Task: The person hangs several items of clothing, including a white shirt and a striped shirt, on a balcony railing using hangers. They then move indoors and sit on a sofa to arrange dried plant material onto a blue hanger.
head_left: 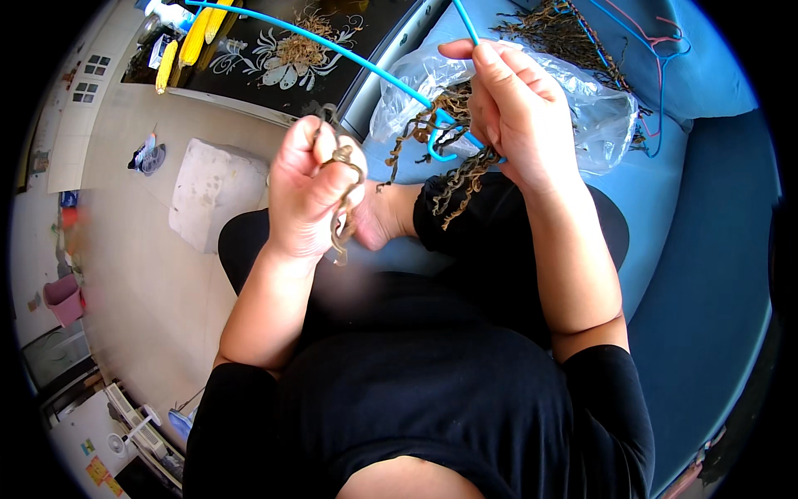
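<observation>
My left hand [309, 200] is closed, with a brown, curled dried strip [342, 212] pinched in its fingers and dangling below the thumb. On the other side, my right hand [525, 112] grips a blue clothes hanger [353, 58] near its hook. One long arm of the hanger stretches to the upper left. Several dark, twisted dried strips [461, 185] hang from the hanger beside my right hand. Behind them a clear plastic bag [603, 112] lies on the blue seat, with more strips partly showing at its opening. What the strips are made of, I cannot tell.
A black table [258, 90] with a white flower pattern carries a small pile of dried strips [301, 48] and yellow corn cobs [196, 38]. More strips hang on another hanger [661, 58] on the blue sofa [706, 249]. A white block [212, 195] stands on the floor.
</observation>
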Demonstrator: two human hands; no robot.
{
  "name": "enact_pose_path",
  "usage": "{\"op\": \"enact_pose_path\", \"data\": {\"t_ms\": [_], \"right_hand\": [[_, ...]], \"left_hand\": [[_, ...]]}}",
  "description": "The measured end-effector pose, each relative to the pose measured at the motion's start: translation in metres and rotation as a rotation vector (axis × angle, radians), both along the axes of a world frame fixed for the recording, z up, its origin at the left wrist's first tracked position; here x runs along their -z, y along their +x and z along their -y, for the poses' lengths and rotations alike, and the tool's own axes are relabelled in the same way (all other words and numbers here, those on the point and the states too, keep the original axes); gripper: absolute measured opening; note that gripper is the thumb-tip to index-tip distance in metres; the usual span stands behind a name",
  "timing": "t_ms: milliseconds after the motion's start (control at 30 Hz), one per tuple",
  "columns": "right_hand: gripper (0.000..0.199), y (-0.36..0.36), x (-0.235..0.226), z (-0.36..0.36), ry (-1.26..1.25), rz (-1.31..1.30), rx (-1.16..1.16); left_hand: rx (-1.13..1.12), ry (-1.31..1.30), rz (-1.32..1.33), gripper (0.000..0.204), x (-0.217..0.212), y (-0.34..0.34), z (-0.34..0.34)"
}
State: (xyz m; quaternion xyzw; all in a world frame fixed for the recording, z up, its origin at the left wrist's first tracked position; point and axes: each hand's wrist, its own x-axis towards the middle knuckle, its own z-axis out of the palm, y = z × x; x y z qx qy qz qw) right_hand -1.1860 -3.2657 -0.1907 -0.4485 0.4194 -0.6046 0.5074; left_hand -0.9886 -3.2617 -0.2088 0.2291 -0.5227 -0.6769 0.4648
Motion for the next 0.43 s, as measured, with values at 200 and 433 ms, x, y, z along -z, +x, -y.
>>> {"op": "enact_pose_path", "data": {"t_ms": [200,433], "right_hand": [[0.028,0.003,-0.001,-0.005,0.019,0.019,-0.017],[0.028,0.003,0.002,-0.008,0.040,0.003,-0.058]], "left_hand": [[-0.116,0.208,-0.027,0.034,0.009,-0.014,0.005],[-0.153,-0.073,0.295,0.051,0.015,-0.025,0.002]]}}
